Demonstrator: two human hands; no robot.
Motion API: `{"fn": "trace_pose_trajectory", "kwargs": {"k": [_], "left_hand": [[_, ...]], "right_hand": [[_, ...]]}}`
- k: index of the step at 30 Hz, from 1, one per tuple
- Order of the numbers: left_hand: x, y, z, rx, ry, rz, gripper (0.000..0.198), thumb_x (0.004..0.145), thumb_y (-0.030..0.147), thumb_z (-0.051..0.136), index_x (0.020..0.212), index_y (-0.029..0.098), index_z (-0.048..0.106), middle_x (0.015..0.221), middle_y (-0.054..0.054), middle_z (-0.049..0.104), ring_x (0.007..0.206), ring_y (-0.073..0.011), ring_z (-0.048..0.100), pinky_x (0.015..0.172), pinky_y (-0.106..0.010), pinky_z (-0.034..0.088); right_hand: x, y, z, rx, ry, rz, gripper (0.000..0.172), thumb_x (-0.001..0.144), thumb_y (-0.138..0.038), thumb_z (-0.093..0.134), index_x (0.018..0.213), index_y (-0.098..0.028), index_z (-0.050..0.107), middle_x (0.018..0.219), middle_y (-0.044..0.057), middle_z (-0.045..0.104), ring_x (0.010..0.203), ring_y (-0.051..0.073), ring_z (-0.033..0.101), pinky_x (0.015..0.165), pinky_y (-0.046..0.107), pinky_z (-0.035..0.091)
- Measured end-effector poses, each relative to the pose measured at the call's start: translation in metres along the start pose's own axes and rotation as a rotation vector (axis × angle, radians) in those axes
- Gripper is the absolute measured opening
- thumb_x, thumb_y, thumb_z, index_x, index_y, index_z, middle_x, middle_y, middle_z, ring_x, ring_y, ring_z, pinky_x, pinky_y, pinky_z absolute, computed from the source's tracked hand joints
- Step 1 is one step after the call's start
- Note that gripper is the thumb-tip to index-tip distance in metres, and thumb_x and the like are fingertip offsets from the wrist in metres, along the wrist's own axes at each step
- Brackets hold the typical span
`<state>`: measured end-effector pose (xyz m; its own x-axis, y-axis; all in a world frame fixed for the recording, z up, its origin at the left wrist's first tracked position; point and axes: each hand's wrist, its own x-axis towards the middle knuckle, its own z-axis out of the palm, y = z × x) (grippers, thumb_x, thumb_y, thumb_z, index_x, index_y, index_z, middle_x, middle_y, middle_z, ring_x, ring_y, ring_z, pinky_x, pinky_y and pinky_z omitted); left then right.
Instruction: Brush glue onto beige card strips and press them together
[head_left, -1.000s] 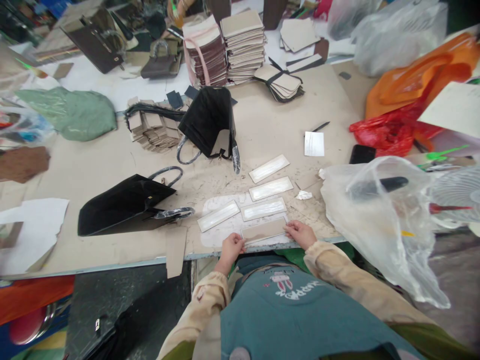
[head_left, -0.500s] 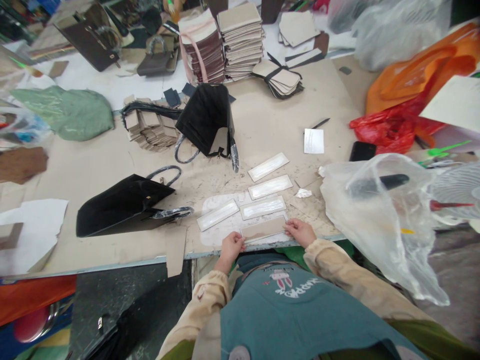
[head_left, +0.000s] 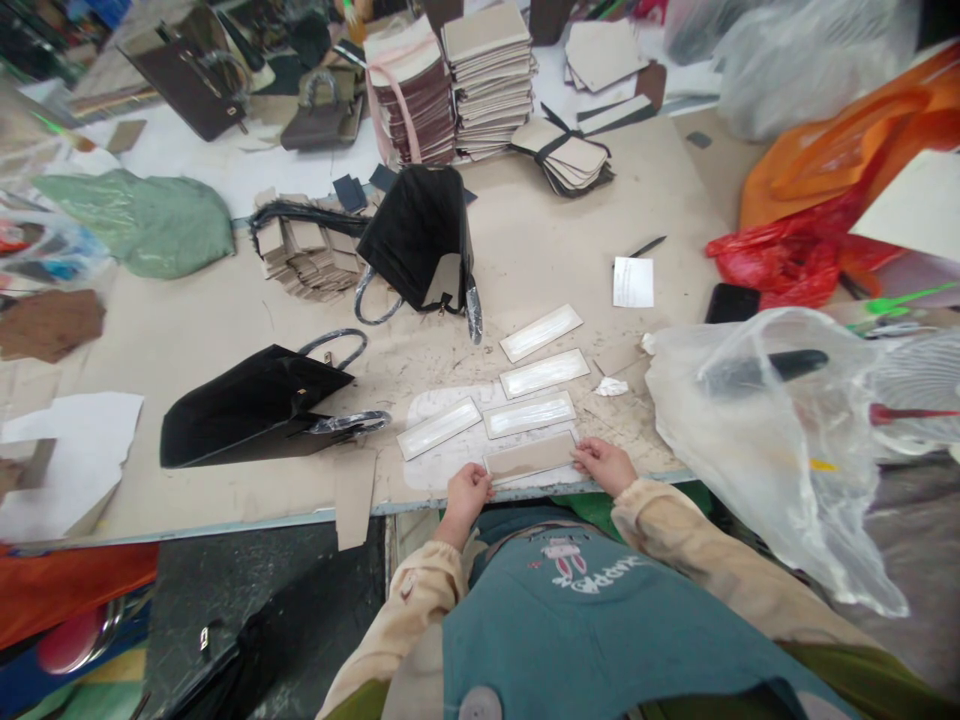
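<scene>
A long tan rectangular panel lies at the table's near edge. My left hand pinches its left end with curled fingers. My right hand grips its right end the same way. Just beyond it lie several pale rectangular strips with glossy centres, spread in a loose fan over a whitish patch of the table. A black handbag lies flat to the left, and another black handbag lies tipped behind the strips.
A large clear plastic bag bulges at the right edge. Red and orange plastic bags sit far right. Stacks of card panels stand at the back, with a bundled stack beside the tipped bag.
</scene>
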<state>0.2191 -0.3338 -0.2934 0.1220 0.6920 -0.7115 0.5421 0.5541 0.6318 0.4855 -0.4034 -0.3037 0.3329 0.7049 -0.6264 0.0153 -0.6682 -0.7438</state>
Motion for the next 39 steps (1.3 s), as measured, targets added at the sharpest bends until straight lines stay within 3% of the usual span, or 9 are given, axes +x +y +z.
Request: {"fn": "trace_pose_trajectory", "kwargs": {"k": [14,25,39], "left_hand": [[0.005,-0.01,-0.001,0.089,0.01,0.053,0.007,0.075,0.026,0.057,0.074,0.02,0.052,0.051,0.004,0.059,0.048,-0.0114,0.059,0.052,-0.021,0.043],[0.0,-0.004,-0.003,0.178,-0.003,0.1,0.008,0.075,0.026,0.055,0.077,0.019,0.053,0.054,0.004,0.06,0.052,-0.0111,0.06,0.055,-0.021,0.042],[-0.001,-0.006,-0.003,0.249,0.013,0.126,0.012,0.072,0.027,0.058,0.08,0.019,0.054,0.057,0.005,0.06,0.055,-0.0104,0.06,0.058,-0.021,0.043]], "right_hand": [[0.002,0.004,-0.001,0.011,-0.007,-0.011,0.017,0.067,-0.036,0.062,0.075,-0.022,0.056,0.064,-0.001,0.063,0.059,0.016,0.064,0.057,0.029,0.055],[0.005,0.011,0.0,-0.035,0.004,-0.055,0.018,0.069,-0.038,0.06,0.078,-0.022,0.058,0.064,-0.002,0.064,0.059,0.016,0.064,0.058,0.029,0.055],[0.002,-0.002,-0.001,-0.129,0.045,-0.087,0.012,0.071,-0.032,0.06,0.077,-0.022,0.059,0.067,-0.001,0.067,0.056,0.014,0.064,0.056,0.025,0.053]]}}
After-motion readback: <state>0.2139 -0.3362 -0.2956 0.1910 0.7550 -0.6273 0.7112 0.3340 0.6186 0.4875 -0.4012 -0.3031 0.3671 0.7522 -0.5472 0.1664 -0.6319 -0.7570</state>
